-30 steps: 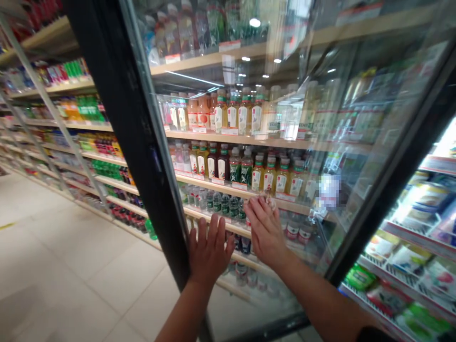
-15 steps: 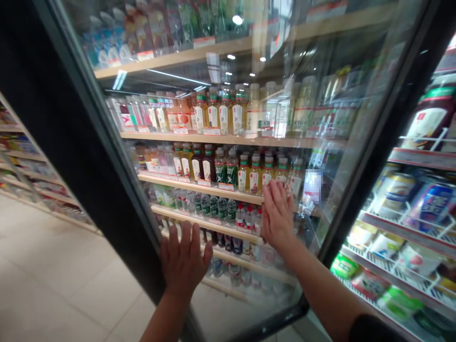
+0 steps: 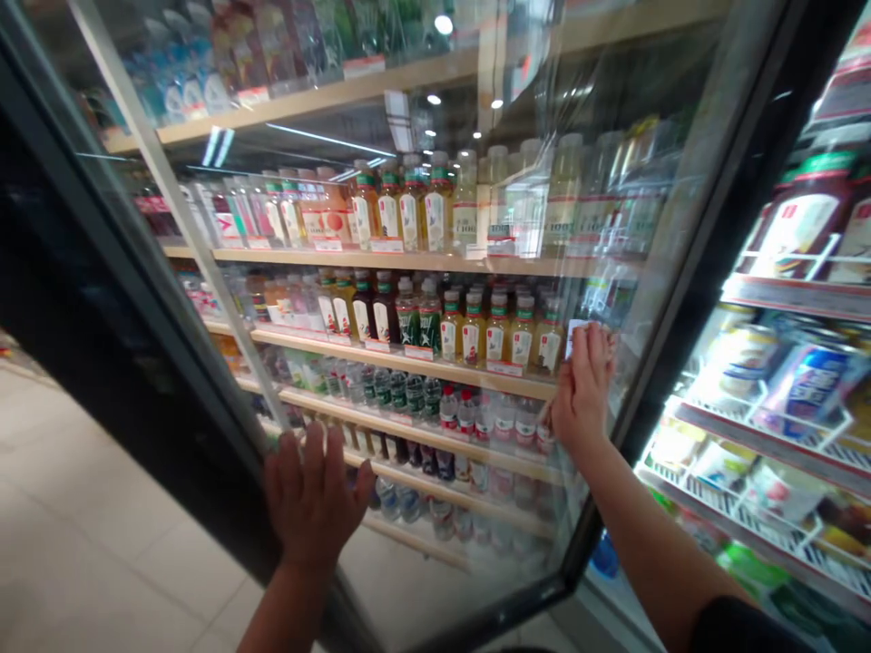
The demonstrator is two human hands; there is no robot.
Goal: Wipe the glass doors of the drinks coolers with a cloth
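1 glass door (image 3: 486, 580); 2 hands at it: L hand (image 3: 311, 499) splayed by frame, R hand (image 3: 582, 394) extended, can't tell if gripping.

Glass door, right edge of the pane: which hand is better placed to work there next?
Probably the right hand: it is up at the pane, close to the right-hand frame. The left hand is lower, by the opposite frame, and would likely have to cross the pane.
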